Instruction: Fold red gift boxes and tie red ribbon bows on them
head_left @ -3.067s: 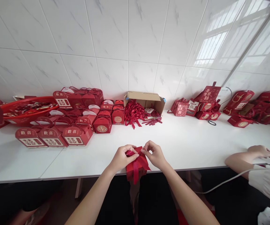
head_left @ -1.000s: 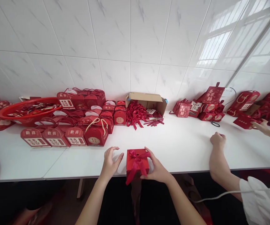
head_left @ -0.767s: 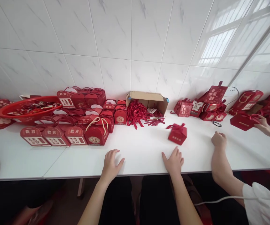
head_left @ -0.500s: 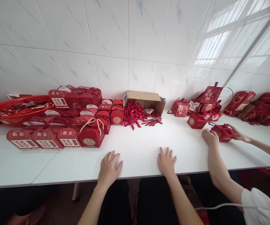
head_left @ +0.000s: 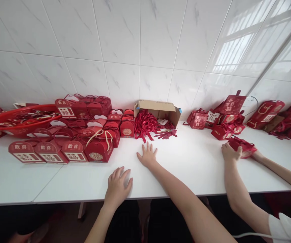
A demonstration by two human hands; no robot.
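My left hand (head_left: pixel 118 186) rests on the white table near its front edge, fingers apart, holding nothing. Farther forward, my right hand (head_left: pixel 147 155) reaches over the tabletop with spread fingers and nothing in them. Just beyond its fingertips lies a heap of red ribbons (head_left: pixel 145 124), spilling out of an open cardboard box (head_left: pixel 157 105). Thin red strips (head_left: pixel 166 134) lie beside the heap. Left of my hands stand rows of red gift boxes (head_left: pixel 74 151) with printed fronts. The nearest one, a red box with a cream rope handle (head_left: pixel 100 151), is not touched by either hand.
At the far left sits a red plastic basin (head_left: pixel 19 127) full of small packets. On the right, a co-worker's hands (head_left: pixel 231 152) hold a red box (head_left: pixel 246 148). More red boxes (head_left: pixel 227 121) stand along the tiled wall (head_left: pixel 157 77). The table's front edge runs close to me.
My right hand has moved forward and left, toward the ribbon heap. My left hand stays on the table. The co-worker's hands have shifted slightly around the red box.
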